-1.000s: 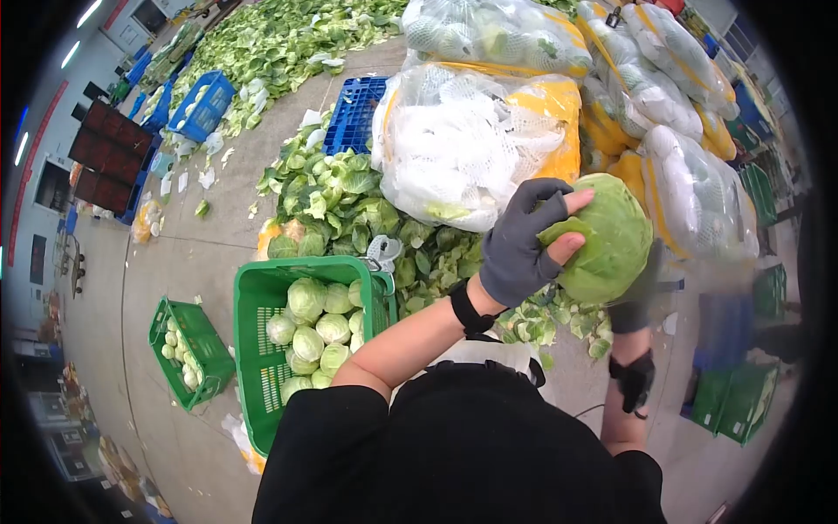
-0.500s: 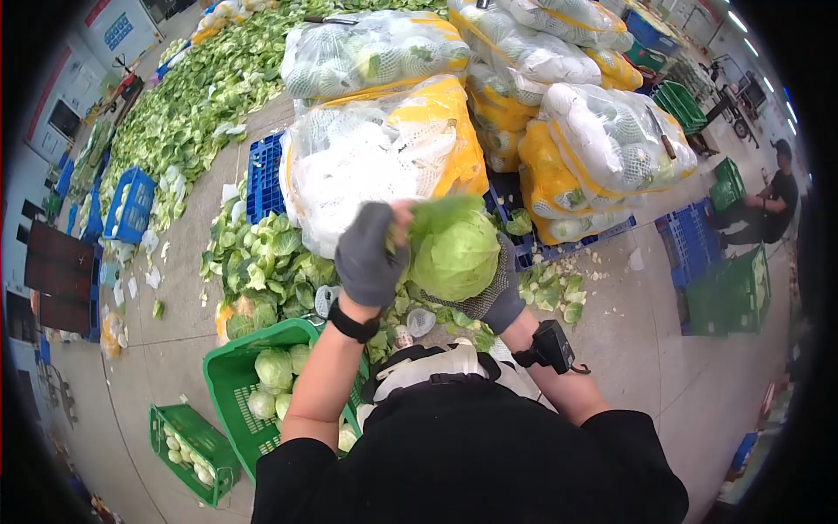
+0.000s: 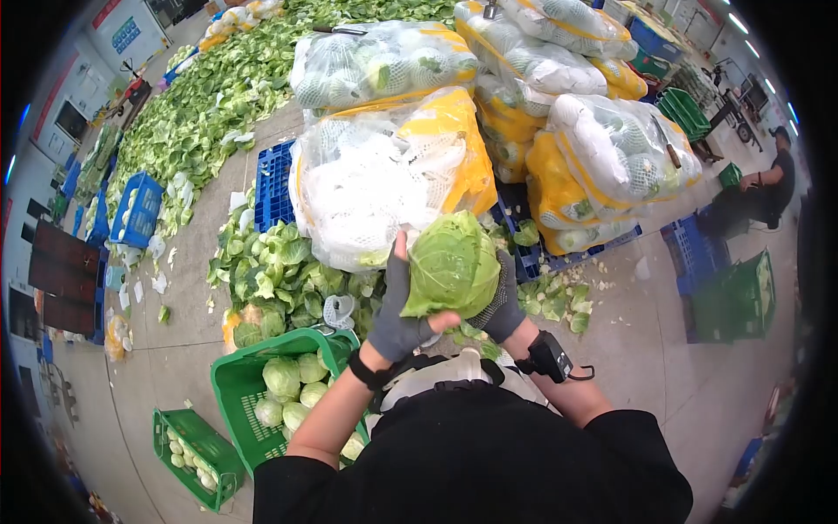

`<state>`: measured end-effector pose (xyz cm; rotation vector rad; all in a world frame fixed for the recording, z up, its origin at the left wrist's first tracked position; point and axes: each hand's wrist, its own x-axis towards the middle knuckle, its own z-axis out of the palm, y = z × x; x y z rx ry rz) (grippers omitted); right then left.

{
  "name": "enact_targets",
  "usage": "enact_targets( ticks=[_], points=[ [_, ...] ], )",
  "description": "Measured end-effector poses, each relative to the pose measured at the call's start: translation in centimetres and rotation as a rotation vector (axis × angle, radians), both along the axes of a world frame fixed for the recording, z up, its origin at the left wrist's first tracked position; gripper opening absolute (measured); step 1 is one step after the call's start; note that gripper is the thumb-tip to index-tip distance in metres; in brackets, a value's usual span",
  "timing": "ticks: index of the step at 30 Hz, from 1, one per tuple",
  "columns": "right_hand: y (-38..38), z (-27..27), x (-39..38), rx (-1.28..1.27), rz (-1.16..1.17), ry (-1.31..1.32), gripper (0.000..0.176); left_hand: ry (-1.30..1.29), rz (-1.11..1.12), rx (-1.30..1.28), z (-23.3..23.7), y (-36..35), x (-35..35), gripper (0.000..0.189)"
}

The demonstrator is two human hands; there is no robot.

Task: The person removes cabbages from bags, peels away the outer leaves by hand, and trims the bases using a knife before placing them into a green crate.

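Observation:
A green cabbage (image 3: 455, 266) is held between my two hands, in front of my body. My left hand (image 3: 400, 313), in a grey fingerless glove, cups its left and lower side with thumb and fingers showing. Against its right side lies my right hand (image 3: 504, 306), in a grey dotted glove, its fingers partly hidden behind the cabbage. Just beyond is an opened plastic bag (image 3: 375, 183) with white foam nets in it. Cut leaves (image 3: 275, 266) are heaped to the left of my hands. Near my left forearm, a green crate (image 3: 240, 410) holds several cabbages (image 3: 282, 379).
Filled bags of netted cabbages (image 3: 611, 157) are stacked on blue pallets at the right; knives lie on two bags. A smaller green crate (image 3: 196, 463) stands at lower left. Leaves (image 3: 201, 122) cover the far left floor. Another person (image 3: 764, 192) is at the far right near green crates.
My left hand was blurred above the cabbage, beside a loose leaf; now it has come down and supports the cabbage from the left and below. The person at right has shifted.

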<state>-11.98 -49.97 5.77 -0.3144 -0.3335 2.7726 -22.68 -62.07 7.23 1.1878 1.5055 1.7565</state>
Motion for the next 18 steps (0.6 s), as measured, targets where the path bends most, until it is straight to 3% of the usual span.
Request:
enact_targets(
  ticks=[1, 2, 4, 9, 12, 14, 16, 18],
  points=[
    [-0.1, 0.1, 0.1, 0.016, -0.007, -0.003, 0.061, 0.251, 0.045, -0.010, -0.9, -0.5, 0.2, 0.112],
    [-0.3, 0.0, 0.1, 0.012, -0.008, -0.006, 0.061, 0.248, 0.043, -0.014, -1.3, -0.3, 0.6, 0.112],
    [-0.6, -0.4, -0.2, -0.066, -0.026, 0.021, 0.061, -0.134, 0.078, 0.024, -1.9, 0.0, 1.6, 0.110],
    [-0.4, -2.1, 0.7, 0.035, -0.004, -0.041, 0.059, -0.265, 0.037, 0.129, -0.5, 0.2, 0.3, 0.090],
    [-1.3, -1.8, 1.3, 0.100, 0.020, -0.093, 0.059, -0.330, 0.120, 0.040, -0.1, 0.1, -1.0, 0.076],
    [-1.6, -2.1, 1.4, -0.013, -0.035, -0.113, 0.060, 0.149, 0.076, 0.128, -1.1, -0.3, -2.2, 0.068],
    [-1.7, -2.0, 1.6, -0.029, -0.042, -0.113, 0.061, 0.168, 0.045, 0.079, -1.8, -0.5, -2.9, 0.064],
    [-2.1, -2.2, 2.0, -0.055, -0.058, -0.111, 0.062, -0.135, 0.152, 0.170, -3.3, 0.2, -3.6, 0.059]
  ],
)
